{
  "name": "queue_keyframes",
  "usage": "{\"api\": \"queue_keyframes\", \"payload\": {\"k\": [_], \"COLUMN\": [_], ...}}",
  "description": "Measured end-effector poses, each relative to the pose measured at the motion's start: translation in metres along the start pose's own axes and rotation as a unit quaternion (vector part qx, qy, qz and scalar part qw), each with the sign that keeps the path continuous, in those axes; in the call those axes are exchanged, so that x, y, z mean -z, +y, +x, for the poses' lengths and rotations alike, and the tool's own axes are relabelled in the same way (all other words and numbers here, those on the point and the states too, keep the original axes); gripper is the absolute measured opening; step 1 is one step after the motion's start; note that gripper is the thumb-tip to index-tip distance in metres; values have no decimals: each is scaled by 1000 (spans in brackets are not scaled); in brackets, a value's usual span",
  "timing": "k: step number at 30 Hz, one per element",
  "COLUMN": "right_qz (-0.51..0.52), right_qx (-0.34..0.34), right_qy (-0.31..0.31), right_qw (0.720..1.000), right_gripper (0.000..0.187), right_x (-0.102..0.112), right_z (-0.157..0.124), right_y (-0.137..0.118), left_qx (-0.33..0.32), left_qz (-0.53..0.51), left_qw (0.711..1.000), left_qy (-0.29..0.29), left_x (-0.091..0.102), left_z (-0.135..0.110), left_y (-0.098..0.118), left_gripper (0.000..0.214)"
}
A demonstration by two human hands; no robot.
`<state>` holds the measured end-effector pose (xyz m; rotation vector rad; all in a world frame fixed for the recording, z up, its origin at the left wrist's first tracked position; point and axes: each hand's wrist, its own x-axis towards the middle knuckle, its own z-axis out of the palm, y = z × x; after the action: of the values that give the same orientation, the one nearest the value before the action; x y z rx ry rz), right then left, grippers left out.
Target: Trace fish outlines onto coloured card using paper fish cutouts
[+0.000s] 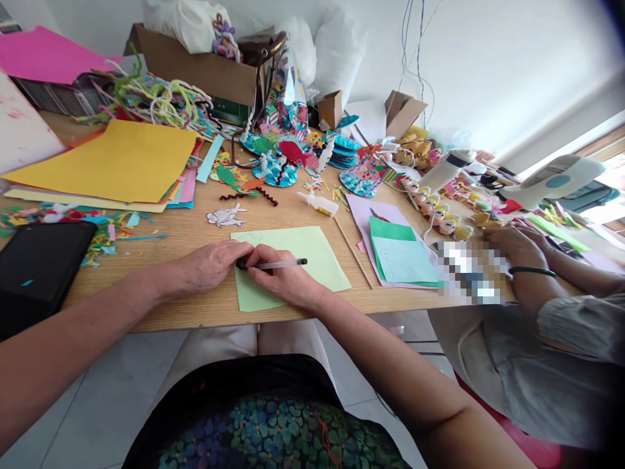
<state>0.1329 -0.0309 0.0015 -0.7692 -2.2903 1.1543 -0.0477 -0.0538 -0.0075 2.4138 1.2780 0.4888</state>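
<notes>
cardboard box (193, 62): at the back, a white plastic bag (183, 23) bulging from its top; anything deeper is hidden
small carton (331, 109): near the wall, its inside out of sight
glue bottle (323, 206): on its side beyond the paper, how full i cannot tell
right hand (286, 277): thumb and fingers pinching a pen (283, 264) with a clear barrel, over the green sheet
left hand (212, 266): fingers bent and gathered by the right fingertips, at the sheet's left edge; whether they pinch the small dark piece there i cannot tell
light green sheet (303, 247): flat under the hands near the table's front edge, faint lines at its upper left
fish cut-out (227, 215): just beyond the sheet
wooden stick (354, 254): between that sheet and a lilac sheet (361, 212) bearing green and pale blue paper
table (170, 242): wood-toned, a yellow sheet (112, 163) topping stacked paper at left, scraps and a black case (39, 267) nearer
room: white wall (473, 58), hanging cables (421, 58), tiled floor (122, 378); a co-worker's forearms (530, 257) rest at right
</notes>
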Motion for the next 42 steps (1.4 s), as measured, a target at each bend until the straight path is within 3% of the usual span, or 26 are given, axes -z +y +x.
{"api": "queue_keyframes", "payload": {"k": [4,10,19,28,34,38,42], "right_qz": [54,122,-41,-113,-141,-173,-140], "right_qx": [0,-31,-24,75,104,110,94], "right_qy": [11,133,36,-28,-39,-37,-44], "right_qw": [998,983,998,990,984,978,985], "right_gripper": [4,3,11,13,16,16,16], "right_x": [11,38,24,30,32,33,37], "right_z": [-5,-10,24,28,26,25,22], "right_y": [0,7,11,30,32,29,23], "left_qx": [4,16,-37,-73,-102,-106,-121], "left_qz": [-8,-19,0,23,42,46,50], "left_qw": [1000,999,999,997,994,993,989], "left_qy": [-4,-23,-1,19,19,-28,-64], "left_x": [1,2,-3,-12,3,15,22], "left_z": [-1,-1,-5,-12,-10,-1,7], "left_y": [0,-4,-5,-7,-13,-17,-16], "left_gripper": [31,34,34,34,39,41,39]}}
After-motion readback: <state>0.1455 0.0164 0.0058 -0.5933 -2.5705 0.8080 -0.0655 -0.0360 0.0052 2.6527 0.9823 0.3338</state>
